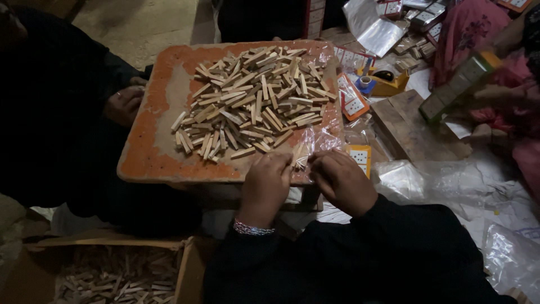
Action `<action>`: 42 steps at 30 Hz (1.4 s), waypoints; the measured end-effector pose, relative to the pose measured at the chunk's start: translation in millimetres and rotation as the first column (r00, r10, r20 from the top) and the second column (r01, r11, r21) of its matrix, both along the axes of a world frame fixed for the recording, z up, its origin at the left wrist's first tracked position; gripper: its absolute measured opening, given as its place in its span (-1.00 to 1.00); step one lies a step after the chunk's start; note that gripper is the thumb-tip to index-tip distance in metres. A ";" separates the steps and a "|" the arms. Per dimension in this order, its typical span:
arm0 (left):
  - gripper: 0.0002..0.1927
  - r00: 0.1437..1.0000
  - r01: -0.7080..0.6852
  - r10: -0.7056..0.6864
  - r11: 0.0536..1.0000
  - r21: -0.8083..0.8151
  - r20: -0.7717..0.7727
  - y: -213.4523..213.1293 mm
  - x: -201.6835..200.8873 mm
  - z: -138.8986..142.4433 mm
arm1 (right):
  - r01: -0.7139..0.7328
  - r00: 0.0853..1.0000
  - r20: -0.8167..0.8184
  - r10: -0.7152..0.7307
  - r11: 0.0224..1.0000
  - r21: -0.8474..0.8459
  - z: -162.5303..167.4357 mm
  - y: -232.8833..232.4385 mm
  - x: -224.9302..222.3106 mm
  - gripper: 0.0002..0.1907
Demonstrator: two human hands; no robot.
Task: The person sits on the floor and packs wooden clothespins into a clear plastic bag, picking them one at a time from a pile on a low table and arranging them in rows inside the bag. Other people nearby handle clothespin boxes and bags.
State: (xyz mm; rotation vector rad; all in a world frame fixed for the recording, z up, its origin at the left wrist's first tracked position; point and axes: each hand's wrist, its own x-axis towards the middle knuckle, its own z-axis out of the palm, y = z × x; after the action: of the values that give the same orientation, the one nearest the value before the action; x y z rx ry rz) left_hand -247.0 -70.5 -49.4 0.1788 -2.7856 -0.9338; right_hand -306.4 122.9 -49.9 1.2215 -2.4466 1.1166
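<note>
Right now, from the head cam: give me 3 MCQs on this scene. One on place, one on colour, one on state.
1. Where does the pile of small wooden sticks lie?
A. On the low board
B. In the tape dispenser
C. On the person's lap

2. What colour is the worn surface of the low board?
A. Blue
B. Orange
C. White

3. What are the left hand and right hand doing?
A. Raised in the air, apart
B. One under the board, one on the floor
C. Side by side at the board's near edge, on clear plastic wrap

Answers:
1. A, the sticks are heaped on the board's top.
2. B, the bare rim around the pile shows orange.
3. C, both hands sit close together over the crinkled plastic at the near edge.
</note>
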 end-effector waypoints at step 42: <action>-0.93 0.957 -0.030 -0.075 0.935 -0.352 -0.282 20.9 -21.4 -5.4 | 0.060 0.997 0.043 -0.060 0.998 -0.011 9.0 -5.7 6.0 -0.85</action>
State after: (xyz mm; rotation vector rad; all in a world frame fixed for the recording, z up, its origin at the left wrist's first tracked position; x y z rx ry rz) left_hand -268.4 -49.5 -54.8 -0.0439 -2.6218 -0.4053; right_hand -300.4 117.2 -41.0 1.1240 -2.4861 1.1519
